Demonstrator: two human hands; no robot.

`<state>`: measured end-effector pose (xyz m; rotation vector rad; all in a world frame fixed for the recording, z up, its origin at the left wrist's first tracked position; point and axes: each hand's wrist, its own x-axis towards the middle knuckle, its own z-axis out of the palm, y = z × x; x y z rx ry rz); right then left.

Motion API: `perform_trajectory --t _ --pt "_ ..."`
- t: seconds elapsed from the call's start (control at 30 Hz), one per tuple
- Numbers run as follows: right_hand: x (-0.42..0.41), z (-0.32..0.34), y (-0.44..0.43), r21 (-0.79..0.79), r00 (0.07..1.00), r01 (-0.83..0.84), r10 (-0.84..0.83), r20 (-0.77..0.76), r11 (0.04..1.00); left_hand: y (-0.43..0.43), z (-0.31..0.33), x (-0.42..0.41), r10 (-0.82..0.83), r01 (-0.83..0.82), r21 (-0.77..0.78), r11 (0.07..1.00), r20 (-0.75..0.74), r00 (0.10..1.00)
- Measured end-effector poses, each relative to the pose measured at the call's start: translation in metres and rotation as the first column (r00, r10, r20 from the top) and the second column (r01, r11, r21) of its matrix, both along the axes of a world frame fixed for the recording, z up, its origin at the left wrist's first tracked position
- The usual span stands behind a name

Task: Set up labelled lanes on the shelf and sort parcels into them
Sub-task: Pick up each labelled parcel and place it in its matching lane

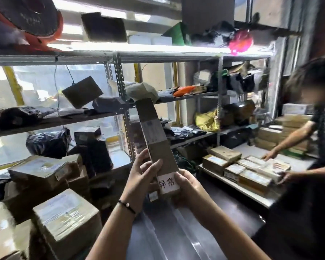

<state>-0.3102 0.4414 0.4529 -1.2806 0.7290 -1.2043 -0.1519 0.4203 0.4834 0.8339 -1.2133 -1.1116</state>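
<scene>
Both hands up at chest height, both closed on one cardboard strip point(156, 132).

- Left hand point(143, 171): fingers curled behind the strip's left edge, thumb laid on its front face. Dark bracelet point(127, 205) at the wrist.
- Right hand point(188, 186): wraps the strip's bottom end from the right, thumb just beside the white label point(167, 182).
- Strip: long, narrow, tilted so the top leans away and to the left. An old shipping sticker sits mid-length. The label is at the bottom end, two handwritten characters, facing the camera.

Judgement: a grip from both sides steadies the strip so the label can be read or pressed flat. This looks like a lane marker being prepared, not yet mounted. The label's wording suggests an exceptions lane.

Surroundings, relative to the hands:
- Beyond and above: metal shelf point(121, 81) with perforated uprights. Soft bags point(45, 143) and dark packets lie loosely across its tiers, and no dividers are visible there.
- Below and left: taped brown parcels point(64, 218), stacked, unsorted.
- Right: second person point(319, 132) leaning over flat boxes point(251, 166) laid in rows on a counter.

Progress: early, by my reading. The next move likely needs a clear stretch of tier beyond the hands to stand the strip against. Risk: thin card may flop unless it is braced.
</scene>
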Motion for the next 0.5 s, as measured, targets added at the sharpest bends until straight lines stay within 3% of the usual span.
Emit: perform_trajectory --t 0.2,0.5 --pt "-0.076 -0.044 0.010 0.145 0.986 0.164 -0.161 -0.032 0.976 -0.021 -0.051 -0.077 -0.194 0.192 0.140 0.971 0.003 0.981" --pt "-0.181 -0.090 -0.028 0.220 0.954 0.285 -0.253 -0.162 0.933 -0.062 -0.097 -0.179 -0.302 0.289 0.271 0.918 0.004 0.953"
